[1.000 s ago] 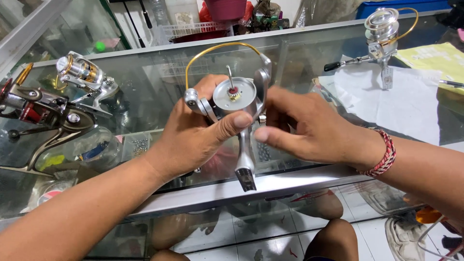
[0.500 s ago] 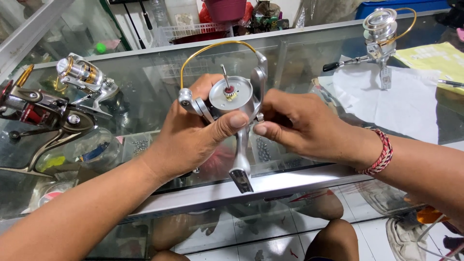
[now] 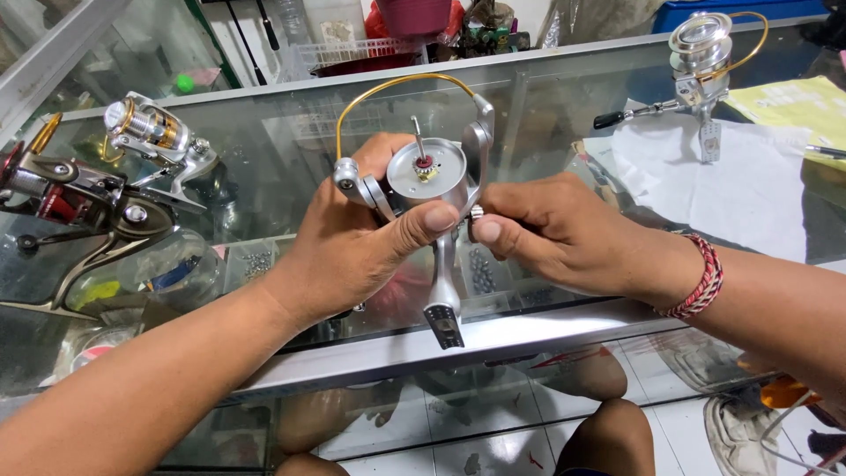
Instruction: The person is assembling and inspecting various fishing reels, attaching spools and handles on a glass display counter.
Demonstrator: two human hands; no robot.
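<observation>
A silver spinning fishing reel [image 3: 429,181] without its spool is held above a glass counter [image 3: 264,159], its bare shaft pointing up and its gold bail wire arching over the top. My left hand [image 3: 352,242] grips the reel's body from the left, thumb laid across the front. My right hand [image 3: 546,231] pinches a small silver knob [image 3: 477,212] on the reel's right side between thumb and fingertips. A red braided band sits on my right wrist. The reel's foot points down toward the counter's metal edge.
Two more reels lie at the left on the glass: a gold-silver one [image 3: 154,132] and a dark red-trimmed one [image 3: 70,198]. Another silver reel [image 3: 701,62] stands on a white cloth [image 3: 749,189] at the right, beside yellow paper [image 3: 802,101]. Small tackle shows under the glass.
The reel has shifted slightly left and up in my hands, and its bail arm has turned a little. Both hands keep their hold.
</observation>
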